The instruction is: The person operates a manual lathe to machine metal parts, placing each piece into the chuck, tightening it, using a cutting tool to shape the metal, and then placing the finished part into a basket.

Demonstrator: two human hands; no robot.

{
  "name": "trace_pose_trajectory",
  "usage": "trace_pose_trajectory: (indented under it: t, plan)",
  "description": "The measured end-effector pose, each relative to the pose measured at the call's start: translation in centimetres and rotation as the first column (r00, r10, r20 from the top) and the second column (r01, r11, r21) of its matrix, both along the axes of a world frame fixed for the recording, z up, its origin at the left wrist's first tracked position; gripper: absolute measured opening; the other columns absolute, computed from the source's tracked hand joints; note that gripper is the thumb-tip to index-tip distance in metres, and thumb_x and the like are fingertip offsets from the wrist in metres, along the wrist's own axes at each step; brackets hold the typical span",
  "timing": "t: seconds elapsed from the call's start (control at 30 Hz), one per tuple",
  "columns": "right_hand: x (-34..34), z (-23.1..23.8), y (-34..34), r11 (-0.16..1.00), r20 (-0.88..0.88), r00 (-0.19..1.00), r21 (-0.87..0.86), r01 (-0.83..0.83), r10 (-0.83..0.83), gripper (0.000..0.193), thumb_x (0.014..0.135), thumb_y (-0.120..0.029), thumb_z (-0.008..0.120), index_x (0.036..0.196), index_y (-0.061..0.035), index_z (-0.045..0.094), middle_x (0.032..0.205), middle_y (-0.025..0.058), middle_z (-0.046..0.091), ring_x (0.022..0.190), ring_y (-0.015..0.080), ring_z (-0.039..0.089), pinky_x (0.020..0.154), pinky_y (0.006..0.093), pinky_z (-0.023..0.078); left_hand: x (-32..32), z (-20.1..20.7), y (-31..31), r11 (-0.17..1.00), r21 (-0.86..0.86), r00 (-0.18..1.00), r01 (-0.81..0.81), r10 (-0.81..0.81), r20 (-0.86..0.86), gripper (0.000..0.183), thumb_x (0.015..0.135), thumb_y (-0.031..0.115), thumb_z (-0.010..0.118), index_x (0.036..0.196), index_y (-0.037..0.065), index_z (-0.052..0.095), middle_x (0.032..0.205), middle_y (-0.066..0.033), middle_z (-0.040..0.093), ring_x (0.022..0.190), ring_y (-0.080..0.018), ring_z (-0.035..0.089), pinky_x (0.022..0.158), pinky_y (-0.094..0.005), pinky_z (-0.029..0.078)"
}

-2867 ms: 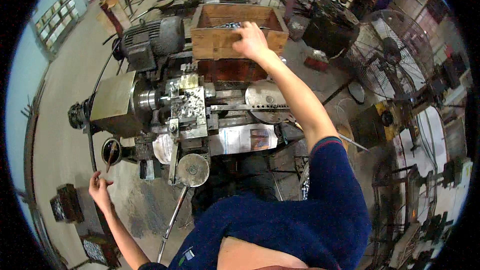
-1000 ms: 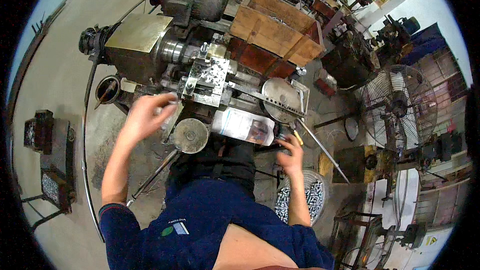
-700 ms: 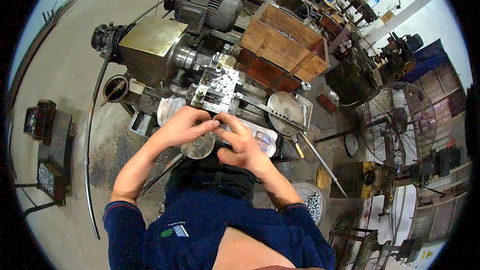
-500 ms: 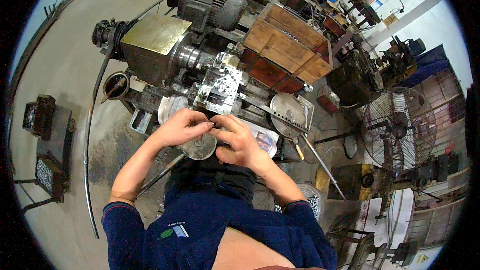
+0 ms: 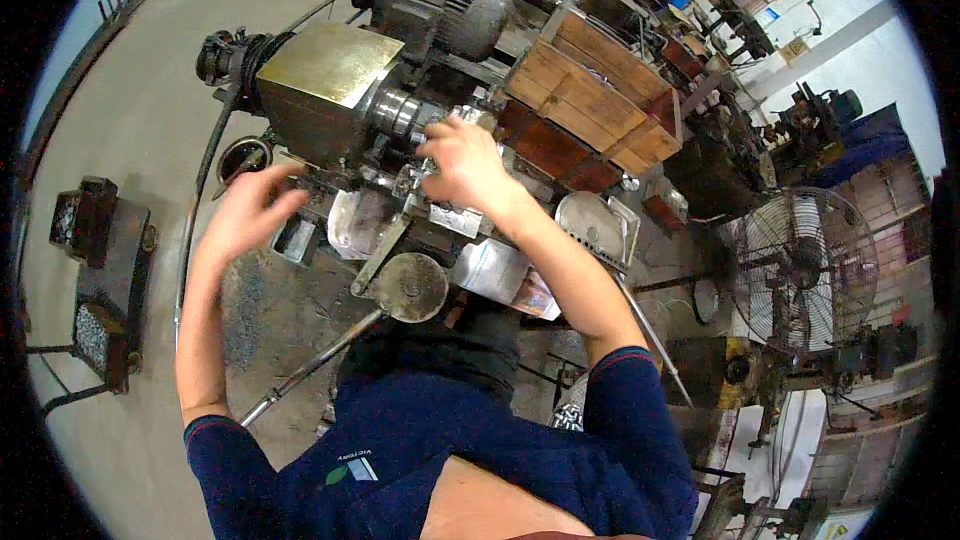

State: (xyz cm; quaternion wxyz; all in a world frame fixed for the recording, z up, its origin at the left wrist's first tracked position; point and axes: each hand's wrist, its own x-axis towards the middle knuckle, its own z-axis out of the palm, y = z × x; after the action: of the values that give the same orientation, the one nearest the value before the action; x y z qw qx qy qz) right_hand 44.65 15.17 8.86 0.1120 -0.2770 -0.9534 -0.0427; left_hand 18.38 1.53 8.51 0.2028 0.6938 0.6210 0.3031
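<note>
My right hand (image 5: 465,165) is at the spindle chuck (image 5: 398,115) of a lathe-like machine, its fingers bent beside the chuck's front end. What lies between those fingertips is hidden and smeared by motion. Off to the left, my left hand (image 5: 255,208) is held in the air with thumb and fingers apart, nothing seen in it. Its fingertips come close to a thin lever (image 5: 298,161) on the machine's front. Between my arms, a flat metal bar (image 5: 385,252) slants down toward a round metal disc (image 5: 412,290).
A wooden crate (image 5: 590,100) stands behind the machine at the right, near a motor (image 5: 440,12). Boxes of small metal parts (image 5: 98,338) are at far left. A large fan (image 5: 803,265) stands right. A long rod (image 5: 310,368) slopes below my left forearm.
My hands were together over the disc, fingering a small dark piece. They have parted: the right moved up to the chuck, the left swung out leftward. The flat bar now shows below.
</note>
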Motion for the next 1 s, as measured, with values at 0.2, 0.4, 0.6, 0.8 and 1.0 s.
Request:
trace_pose_trajectory:
  t: [0.2,0.4,0.6,0.8,1.0]
  plan:
    - [-2.7,-4.4,6.0,0.982,0.225,0.959,0.122,0.147,-0.172,0.023,0.051,-0.025,0.064,0.064,-0.0075,0.067,0.075,0.006,0.062,0.083,0.024,0.056,0.08,0.032,0.043,-12.4,-4.1,-7.7,0.878,0.067,0.725,-0.474,0.432,-0.536,0.032,0.081,0.021,0.056,0.109,0.006,0.056,0.071,-0.0186,0.059,0.073,-0.0352,0.058,0.065,-0.043,0.045]
    - [-3.6,-5.0,6.0,0.987,0.197,0.968,-0.001,0.159,-0.156,0.027,0.055,-0.026,0.065,0.073,-0.006,0.068,0.088,0.0114,0.064,0.091,0.0272,0.058,0.088,0.0342,0.042,-16.7,-12.1,-15.9,0.833,-0.085,0.837,-0.546,0.54,-0.087,0.035,0.087,0.022,0.051,0.111,-0.003,0.054,0.071,-0.0156,0.061,0.068,-0.0238,0.061,0.061,-0.0351,0.045]
    - [-3.5,-6.1,7.5,0.978,0.024,0.984,-0.113,0.176,-0.174,0.027,0.051,-0.021,0.062,0.072,-0.0045,0.067,0.081,0.0143,0.062,0.084,0.0307,0.058,0.074,0.0382,0.048,-12.6,-12.3,-13.0,0.736,-0.079,0.721,-0.672,0.626,-0.297,0.031,0.077,0.024,0.063,0.088,-0.004,0.055,0.065,-0.0188,0.058,0.065,-0.0305,0.06,0.057,-0.0395,0.045]
    - [-3.5,-6.1,7.6,0.969,-0.009,0.983,-0.17,0.18,-0.184,0.022,0.052,-0.021,0.062,0.065,-0.0034,0.065,0.075,0.018,0.062,0.076,0.034,0.06,0.07,0.0408,0.05,-14.3,-13.2,-12.3,0.716,0.087,0.536,-0.693,0.592,-0.601,0.024,0.073,0.018,0.061,0.088,0.0,0.056,0.069,-0.0204,0.059,0.069,-0.0365,0.06,0.061,-0.0452,0.047]
    - [-3.8,-6.3,7.5,0.983,-0.103,0.984,-0.124,0.132,-0.145,0.021,0.051,-0.022,0.061,0.06,-0.0036,0.063,0.072,0.0163,0.062,0.075,0.0333,0.059,0.069,0.0401,0.049,-32.2,-13.5,-12.1,0.78,0.307,0.262,-0.545,0.506,-0.821,0.011,0.069,0.006,0.055,0.079,0.004,0.05,0.068,-0.015,0.059,0.064,-0.0315,0.06,0.055,-0.0409,0.048]
